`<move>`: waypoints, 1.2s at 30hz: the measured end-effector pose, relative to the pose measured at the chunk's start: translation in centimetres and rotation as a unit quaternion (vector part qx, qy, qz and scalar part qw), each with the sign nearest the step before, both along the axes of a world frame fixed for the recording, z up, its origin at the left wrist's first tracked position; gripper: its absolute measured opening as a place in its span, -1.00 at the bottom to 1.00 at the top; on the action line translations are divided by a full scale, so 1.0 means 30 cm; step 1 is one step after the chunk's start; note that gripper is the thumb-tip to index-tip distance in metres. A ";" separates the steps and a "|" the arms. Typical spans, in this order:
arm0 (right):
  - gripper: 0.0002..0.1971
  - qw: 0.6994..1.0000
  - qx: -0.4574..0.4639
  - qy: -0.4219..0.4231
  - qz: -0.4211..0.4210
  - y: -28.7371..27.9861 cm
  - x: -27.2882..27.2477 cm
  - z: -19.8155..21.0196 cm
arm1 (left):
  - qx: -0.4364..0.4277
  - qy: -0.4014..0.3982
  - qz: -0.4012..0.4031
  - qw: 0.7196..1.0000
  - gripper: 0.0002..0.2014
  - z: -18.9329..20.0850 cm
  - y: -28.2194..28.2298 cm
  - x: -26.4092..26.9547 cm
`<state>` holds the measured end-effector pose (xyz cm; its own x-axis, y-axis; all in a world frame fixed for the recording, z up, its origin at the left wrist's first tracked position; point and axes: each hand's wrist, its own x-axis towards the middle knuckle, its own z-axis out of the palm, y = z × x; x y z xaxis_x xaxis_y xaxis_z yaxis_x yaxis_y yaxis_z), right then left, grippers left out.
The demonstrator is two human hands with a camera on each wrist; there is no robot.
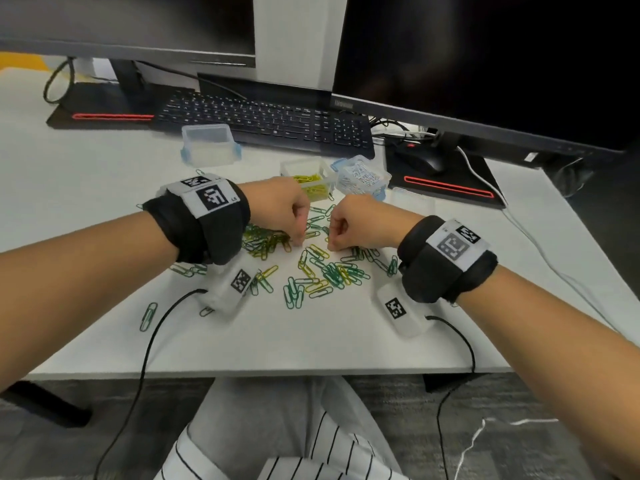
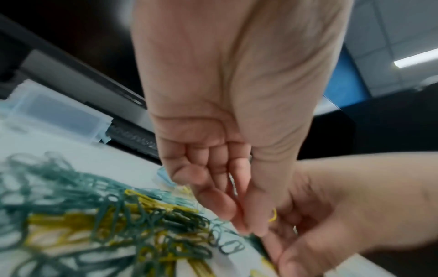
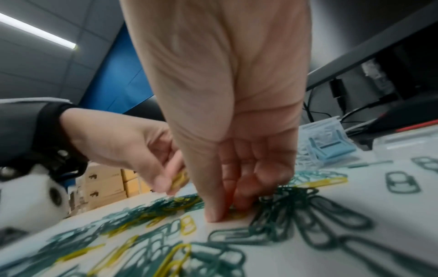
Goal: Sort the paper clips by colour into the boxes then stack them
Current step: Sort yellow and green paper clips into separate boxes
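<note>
Green and yellow paper clips [image 1: 325,271] lie scattered on the white desk [image 1: 311,341]. My left hand [image 1: 298,239] hovers over the left pile, fingers curled, and pinches yellow clips [image 3: 180,179]. My right hand [image 1: 330,245] is just right of it, thumb and fingers pressed down on the desk around a yellow clip [image 3: 235,215]. Behind the hands, an open box [image 1: 289,168] holds yellow clips. To its right a box with blue latches [image 1: 363,178] holds pale clips. An empty box with blue latches [image 1: 207,145] stands further left, by the keyboard.
A black keyboard [image 1: 263,119] and two monitors stand behind the boxes, with a mouse [image 1: 420,161] at the right. A clear lid [image 1: 414,199] lies beside the pale-clip box. Black cables run off the desk's front edge from both wrists.
</note>
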<state>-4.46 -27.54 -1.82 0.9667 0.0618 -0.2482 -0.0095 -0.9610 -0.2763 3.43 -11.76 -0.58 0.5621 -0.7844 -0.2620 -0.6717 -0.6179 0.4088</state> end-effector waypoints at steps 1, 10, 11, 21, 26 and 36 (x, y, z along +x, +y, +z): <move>-0.84 1.000 -0.016 0.004 0.012 0.004 0.002 0.002 | -0.034 0.033 0.015 0.999 -0.87 0.002 0.009 0.006; -0.84 0.995 -0.079 0.025 0.050 0.008 0.002 0.035 | -0.215 0.573 0.181 0.769 -0.81 0.030 -0.023 -0.016; -0.87 0.994 -0.088 0.023 0.056 0.008 0.001 0.036 | -0.199 0.561 0.174 0.785 -0.86 0.032 -0.033 -0.020; -0.88 0.739 0.596 0.223 -0.222 -0.112 -0.088 0.036 | 0.082 -0.019 -0.085 0.993 -0.84 -0.016 -0.087 -0.038; -0.74 0.982 0.104 0.144 -0.058 -0.076 -0.131 0.025 | 0.108 -0.027 -0.114 0.987 -0.93 -0.013 -0.098 -0.039; -0.84 0.999 0.009 0.044 -0.009 -0.055 -0.131 0.014 | -0.011 0.010 -0.106 0.994 -0.79 -0.019 -0.051 -0.026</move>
<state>-8.39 -29.18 -1.40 0.9419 0.0499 -0.3321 -0.0519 -0.9554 -0.2907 2.66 -13.29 -1.14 0.3793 -0.8901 -0.2529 -0.7769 -0.4548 0.4354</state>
